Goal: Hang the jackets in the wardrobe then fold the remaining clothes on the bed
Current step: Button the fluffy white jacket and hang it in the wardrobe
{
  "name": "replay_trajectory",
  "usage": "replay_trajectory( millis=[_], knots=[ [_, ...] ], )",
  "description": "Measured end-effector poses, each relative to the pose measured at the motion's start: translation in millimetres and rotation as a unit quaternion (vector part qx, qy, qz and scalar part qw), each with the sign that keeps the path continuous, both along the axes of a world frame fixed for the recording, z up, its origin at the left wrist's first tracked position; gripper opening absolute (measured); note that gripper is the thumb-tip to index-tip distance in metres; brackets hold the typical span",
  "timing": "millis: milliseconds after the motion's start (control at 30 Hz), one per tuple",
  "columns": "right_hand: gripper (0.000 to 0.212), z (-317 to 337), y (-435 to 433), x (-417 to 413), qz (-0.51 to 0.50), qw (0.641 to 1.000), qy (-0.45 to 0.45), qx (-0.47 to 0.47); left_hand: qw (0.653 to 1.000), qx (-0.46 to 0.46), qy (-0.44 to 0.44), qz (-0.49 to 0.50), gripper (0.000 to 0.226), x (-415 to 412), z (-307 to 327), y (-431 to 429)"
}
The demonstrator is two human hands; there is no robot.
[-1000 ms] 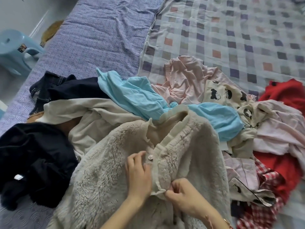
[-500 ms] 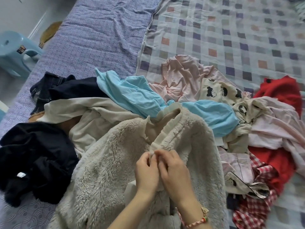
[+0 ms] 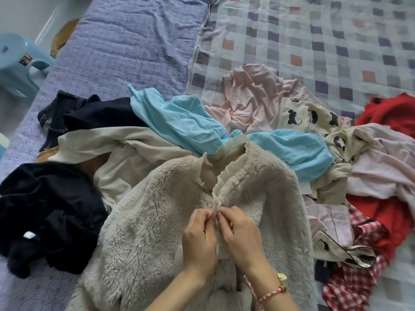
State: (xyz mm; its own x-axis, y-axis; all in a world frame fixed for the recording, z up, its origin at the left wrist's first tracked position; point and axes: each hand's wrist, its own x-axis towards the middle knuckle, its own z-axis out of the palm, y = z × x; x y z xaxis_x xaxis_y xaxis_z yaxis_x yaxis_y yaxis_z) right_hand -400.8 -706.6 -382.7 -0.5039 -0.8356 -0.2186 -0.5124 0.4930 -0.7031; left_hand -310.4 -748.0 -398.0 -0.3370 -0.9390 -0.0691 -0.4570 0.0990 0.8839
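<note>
Both your hands are closed in a pinch: left hand (image 3: pixel 198 239) and right hand (image 3: pixel 241 236) each grip the jacket's front edge between thumb and fingertips, knuckles almost touching.

Bed (image 3: pixel 123 41): purple patterned sheet on the left, checked blanket (image 3: pixel 314 41) on the right.

Jacket (image 3: pixel 146 221): cream fleece, lying on the bed's near edge under your hands, collar pointing away from you, front partly open.

Pile behind and beside it:
- black garment (image 3: pixel 45 209) to the left, touching the jacket
- beige garment (image 3: pixel 125 149) and jeans (image 3: pixel 67 113) beyond that
- blue garment (image 3: pixel 179 122) across the collar end
- pink top (image 3: pixel 251 95) and mouse-print piece (image 3: pixel 314 113) further back
- red garment (image 3: pixel 395 113) and red check cloth (image 3: pixel 350 283) on the right

Stool (image 3: pixel 13 63): pale blue, off the bed's left side.

Bracelet (image 3: pixel 269 292): on your right wrist.
</note>
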Motion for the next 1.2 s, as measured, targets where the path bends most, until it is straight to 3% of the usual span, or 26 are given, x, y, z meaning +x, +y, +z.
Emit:
replay_trajectory(
  millis=[67,133,200,234,300,367,467,567,667,734,801,901,1034,1201],
  knots=[
    [0.029,-4.4,2.2,-8.4,0.025,0.997,0.037,0.068,0.996,0.063,0.005,-0.068,0.026,5.9,-7.3,-10.0],
    [0.030,-15.3,4.1,-11.2,0.073,0.972,0.105,0.195,0.987,0.137,-0.036,-0.073,0.035,11.9,-20.9,-24.1],
    [0.017,-19.6,-1.5,-6.3,0.113,0.944,0.159,0.267,0.973,0.137,-0.170,-0.079,0.028,18.2,-40.2,-41.0],
    [0.023,-26.6,-1.5,-3.6,0.121,0.935,0.179,0.281,0.958,0.130,-0.233,-0.103,0.024,19.3,-48.2,-46.6],
    [0.037,-43.3,-0.5,-2.0,0.109,0.933,0.212,0.268,0.943,0.134,-0.266,-0.147,0.023,14.7,-56.6,-50.4],
    [0.035,-52.9,4.4,-0.5,0.083,0.938,0.229,0.248,0.944,0.128,-0.254,-0.165,0.024,0.3,-55.7,-49.2],
    [0.016,-48.2,12.2,-1.5,0.037,0.957,0.209,0.196,0.933,0.101,-0.305,-0.165,0.029,-24.1,-59.0,-49.1],
    [0.002,-49.3,14.8,-1.3,-0.036,0.977,0.155,0.144,0.891,0.090,-0.399,-0.199,0.024,-38.6,-61.1,-51.2],
    [0.017,-51.6,11.8,-2.7,-0.088,0.980,0.115,0.134,0.863,0.069,-0.433,-0.250,0.022,-43.1,-63.2,-52.9],
    [0.024,-48.3,7.6,-4.4,-0.078,0.989,-0.019,0.126,0.887,0.083,-0.391,-0.230,0.018,-41.4,-61.2,-56.5],
    [0.020,-39.6,2.4,-6.0,-0.098,0.983,-0.146,0.058,0.936,0.151,-0.276,-0.158,0.015,-35.3,-53.6,-60.7],
    [0.023,-28.6,-14.2,-6.2,-0.116,0.967,-0.227,0.006,0.962,0.232,-0.112,-0.088,0.019,-14.5,-36.3,-60.9],
    [0.014,-27.2,-29.5,-0.5,-0.134,0.957,-0.257,0.025,0.965,0.262,-0.006,-0.009,0.017,6.0,-17.4,-53.2],
    [0.021,-23.9,-27.6,4.7,-0.134,0.965,-0.220,0.044,0.962,0.268,0.035,0.035,0.011,7.9,-19.7,-50.5]
  ],
)
